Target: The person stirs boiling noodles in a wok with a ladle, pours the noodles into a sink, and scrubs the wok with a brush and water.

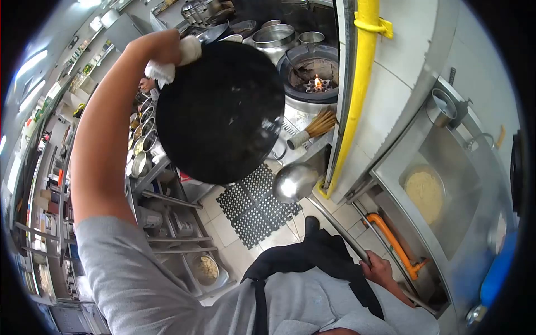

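Observation:
My left hand (164, 47) is raised at the upper left, closed round a white cloth (190, 50) at the rim of a large black wok (220, 111). The wok is tilted, with its dark surface facing me. Low on the right, my right hand (379, 269) grips the long metal handle of a ladle (296, 182). The ladle's round bowl hangs below the wok, above the floor. Behind the wok, a small flame burns in a round stove burner (316, 81).
A yellow pipe (360, 95) runs beside the burner. A bamboo brush (315, 127) lies near the stove edge. At right stands a metal sink (463, 173). Containers (142, 164) line the left counter, where part of a person (146, 85) shows. A black mat (258, 204) covers some floor.

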Available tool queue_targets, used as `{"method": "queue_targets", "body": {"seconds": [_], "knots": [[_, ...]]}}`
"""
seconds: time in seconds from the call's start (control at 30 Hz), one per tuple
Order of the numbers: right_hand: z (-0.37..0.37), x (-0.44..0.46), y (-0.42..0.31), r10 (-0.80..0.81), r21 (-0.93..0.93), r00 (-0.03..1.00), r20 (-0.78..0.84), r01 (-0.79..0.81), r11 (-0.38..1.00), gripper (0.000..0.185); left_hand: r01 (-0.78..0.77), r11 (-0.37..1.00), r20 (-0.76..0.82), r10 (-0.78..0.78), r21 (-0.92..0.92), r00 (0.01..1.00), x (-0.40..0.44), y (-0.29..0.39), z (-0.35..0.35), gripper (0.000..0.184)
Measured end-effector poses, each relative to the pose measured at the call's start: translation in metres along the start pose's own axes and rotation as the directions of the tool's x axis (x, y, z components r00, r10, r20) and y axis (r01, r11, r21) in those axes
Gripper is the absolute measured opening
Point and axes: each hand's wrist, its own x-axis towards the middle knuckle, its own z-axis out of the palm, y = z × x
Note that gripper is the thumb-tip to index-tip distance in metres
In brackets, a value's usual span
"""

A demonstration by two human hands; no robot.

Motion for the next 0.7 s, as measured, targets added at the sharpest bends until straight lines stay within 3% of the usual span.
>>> {"method": "queue_targets", "body": {"seconds": [0.07,0.13,0.17,0.2,0.23,0.27,0.3,0.33,0.47,0.5,0.53,0.57,0.6,0.63,0.67,0.7], "knots": [[-0.003,0.030,-0.001,-0.026,0.031,0.999,-0.022,0.027,0.999,0.037,-0.009,0.999,-0.058,0.007,-0.039,0.998,0.049,-0.010,-0.010,0.032],[-0.006,0.055,-0.005,-0.075,0.050,0.992,-0.106,0.081,0.995,0.036,-0.192,0.981,-0.055,0.194,0.029,0.980,0.097,-0.015,-0.010,0.033],[-0.005,0.066,-0.007,-0.070,0.054,0.991,-0.116,0.076,0.996,0.036,-0.172,0.984,-0.116,0.175,0.033,0.978,0.117,-0.011,-0.005,0.034],[-0.006,0.078,-0.006,-0.055,0.064,0.992,-0.115,0.063,0.996,0.038,-0.329,0.940,-0.154,0.340,0.093,0.928,0.184,-0.044,0.027,0.028],[-0.008,0.087,-0.006,-0.042,0.071,0.993,-0.107,0.050,0.996,0.040,-0.059,0.998,-0.091,0.057,-0.026,0.994,0.161,0.005,0.003,0.023],[-0.010,0.095,-0.006,-0.044,0.063,0.993,-0.106,0.051,0.997,0.040,-0.122,0.990,-0.037,0.119,-0.068,0.992,0.225,-0.016,0.030,0.044],[-0.012,0.100,-0.006,-0.016,0.078,0.994,-0.112,0.025,0.997,0.040,-0.095,0.991,-0.059,0.090,-0.091,0.994,0.270,-0.022,0.055,0.044],[-0.013,0.104,-0.006,0.011,0.093,0.993,-0.117,0.000,0.996,0.039,0.075,0.977,0.001,-0.076,-0.199,0.997,0.246,0.017,0.038,0.043],[-0.012,0.107,-0.015,0.185,0.103,0.978,-0.092,-0.176,0.979,0.037,0.235,0.921,-0.111,-0.281,-0.311,0.953,0.303,0.044,0.098,0.045],[-0.005,0.102,-0.010,0.244,0.139,0.968,-0.064,-0.234,0.962,0.030,0.264,0.883,-0.045,-0.304,-0.389,0.951,0.280,0.047,0.090,0.045],[-0.005,0.109,-0.016,0.255,0.133,0.965,-0.065,-0.245,0.960,0.030,0.074,0.979,0.016,-0.073,-0.188,0.997,0.367,0.003,0.163,0.047],[-0.003,0.117,-0.026,0.322,0.208,0.945,-0.048,-0.306,0.929,0.030,0.017,0.969,-0.003,-0.019,-0.246,1.000,0.340,0.012,0.158,0.046],[-0.001,0.122,-0.034,0.388,0.280,0.922,-0.023,-0.366,0.887,0.031,0.067,0.960,-0.005,-0.071,-0.273,0.997,0.363,0.000,0.201,0.044],[0.006,0.125,-0.033,0.370,0.298,0.927,-0.058,-0.338,0.893,0.031,0.007,0.971,0.070,0.010,-0.238,0.997,0.302,0.020,0.171,0.043],[0.007,0.133,-0.038,0.377,0.287,0.924,-0.061,-0.346,0.893,0.031,0.209,0.826,0.098,-0.185,-0.523,0.978,0.294,0.020,0.196,0.045],[0.008,0.145,-0.046,0.403,0.290,0.913,-0.067,-0.369,0.883,0.030,0.249,0.696,0.179,-0.173,-0.673,0.968,0.304,0.018,0.234,0.043]]}}
